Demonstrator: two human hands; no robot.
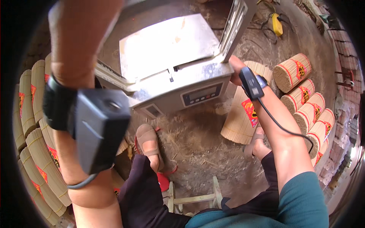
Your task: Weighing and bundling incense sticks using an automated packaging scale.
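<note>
A scale with a shiny steel plate (pixel 167 47) and a small display panel (pixel 202 95) with buttons stands before me. Angled metal rails (pixel 234 30) rise at its two sides. My right hand (pixel 236 70) is at the right end of the scale's front, against its side; its fingers are mostly hidden. Close to the camera, my left hand (pixel 85 34) is raised at the upper left, blurred, its fingers out of the picture. A black box (pixel 100 129) is strapped to my left wrist. Below my right hand stands a large bundle of thin sticks (pixel 239 117) with a red label.
Several labelled stick bundles (pixel 304 98) lie in a row at the right. More bundles (pixel 43 163) are stacked at the left. A yellow device (pixel 277 24) with a dark cable lies on the floor at the back right. A wooden stool (pixel 194 199) is between my legs.
</note>
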